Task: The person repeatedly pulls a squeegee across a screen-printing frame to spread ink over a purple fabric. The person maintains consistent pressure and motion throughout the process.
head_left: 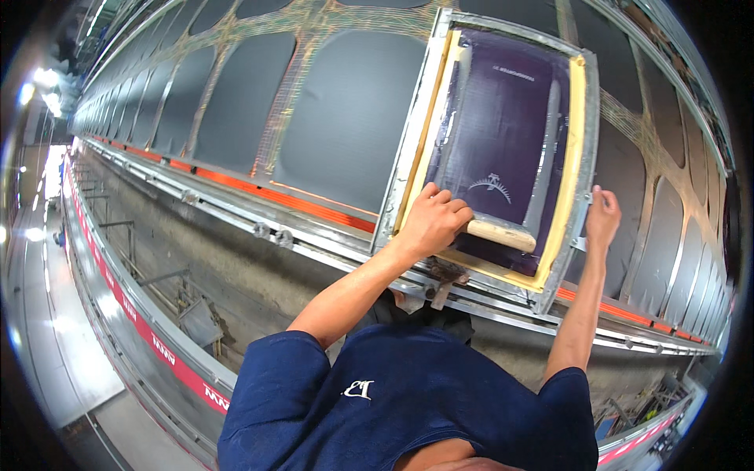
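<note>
A screen-printing frame (594, 118) with metal sides and yellow tape along its inner edges lies on the long table in front of me. Its dark purple mesh (510, 118) carries a small sun-like arc motif and a line of small lettering. My left hand (433, 221) is closed round the left end of a wooden-handled squeegee (503, 233), which lies crosswise near the frame's close end. On the frame's right side, my right hand (603, 213) has its fingers curled against the outer edge, beside a small pale tab. Its fingertips are partly hidden.
Dark fabric panels (345, 118) lie in rows along the table, with coloured streaks between them. A metal rail (228, 208) and an orange strip (259, 188) run along the near edge. Below the frame, a dark-stained clamp-like part (446, 275) sits by the rail.
</note>
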Demonstrator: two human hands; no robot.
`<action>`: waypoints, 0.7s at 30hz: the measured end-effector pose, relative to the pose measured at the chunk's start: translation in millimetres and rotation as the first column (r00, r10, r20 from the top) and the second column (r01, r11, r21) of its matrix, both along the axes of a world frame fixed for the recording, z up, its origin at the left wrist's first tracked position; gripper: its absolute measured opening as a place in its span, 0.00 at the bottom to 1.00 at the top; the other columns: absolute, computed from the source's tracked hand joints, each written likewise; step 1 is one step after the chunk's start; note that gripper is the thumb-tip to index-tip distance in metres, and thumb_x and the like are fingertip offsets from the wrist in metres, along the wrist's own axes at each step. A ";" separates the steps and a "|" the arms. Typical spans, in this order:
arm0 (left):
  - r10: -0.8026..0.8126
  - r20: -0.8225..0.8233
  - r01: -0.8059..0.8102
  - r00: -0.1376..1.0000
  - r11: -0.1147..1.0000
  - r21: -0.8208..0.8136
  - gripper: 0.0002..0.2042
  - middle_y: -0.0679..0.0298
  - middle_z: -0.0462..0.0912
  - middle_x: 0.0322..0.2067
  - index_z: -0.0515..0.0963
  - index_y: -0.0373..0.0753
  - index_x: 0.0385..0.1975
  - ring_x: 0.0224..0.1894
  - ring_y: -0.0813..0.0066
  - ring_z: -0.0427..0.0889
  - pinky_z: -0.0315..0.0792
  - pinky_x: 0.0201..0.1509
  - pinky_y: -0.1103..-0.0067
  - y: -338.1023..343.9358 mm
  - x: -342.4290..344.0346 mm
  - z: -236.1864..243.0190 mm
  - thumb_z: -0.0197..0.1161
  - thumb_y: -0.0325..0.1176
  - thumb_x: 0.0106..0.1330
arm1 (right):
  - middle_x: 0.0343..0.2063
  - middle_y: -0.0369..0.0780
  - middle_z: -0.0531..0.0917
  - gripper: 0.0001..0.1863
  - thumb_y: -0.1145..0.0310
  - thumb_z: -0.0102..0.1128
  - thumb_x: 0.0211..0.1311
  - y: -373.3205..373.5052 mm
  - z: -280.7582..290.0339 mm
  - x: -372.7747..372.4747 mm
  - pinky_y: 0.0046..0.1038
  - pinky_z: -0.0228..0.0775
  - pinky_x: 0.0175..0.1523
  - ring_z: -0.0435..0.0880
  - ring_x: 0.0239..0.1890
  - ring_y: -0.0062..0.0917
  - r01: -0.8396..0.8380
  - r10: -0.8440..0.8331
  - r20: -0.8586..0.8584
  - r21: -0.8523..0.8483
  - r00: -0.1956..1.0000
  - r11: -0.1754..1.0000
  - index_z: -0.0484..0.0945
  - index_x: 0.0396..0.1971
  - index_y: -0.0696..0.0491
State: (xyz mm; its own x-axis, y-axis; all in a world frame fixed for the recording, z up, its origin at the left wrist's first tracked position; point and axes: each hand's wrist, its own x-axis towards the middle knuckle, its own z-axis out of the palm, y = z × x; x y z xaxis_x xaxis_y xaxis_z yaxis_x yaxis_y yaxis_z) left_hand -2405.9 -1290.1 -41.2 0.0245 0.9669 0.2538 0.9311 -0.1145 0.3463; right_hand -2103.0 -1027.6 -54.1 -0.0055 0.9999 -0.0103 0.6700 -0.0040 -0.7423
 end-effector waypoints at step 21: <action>0.025 -0.169 -0.011 0.985 0.997 0.081 0.08 0.75 0.83 0.35 0.80 0.46 0.34 0.32 0.73 0.76 0.66 0.41 0.71 -185.6 -256.7 -24.0 0.64 0.29 0.54 | 0.24 0.47 0.84 0.16 0.54 0.62 0.68 -142.2 -59.5 -308.3 0.36 0.72 0.39 0.85 0.29 0.34 0.042 -0.042 -0.003 0.001 0.999 0.999 0.82 0.36 0.54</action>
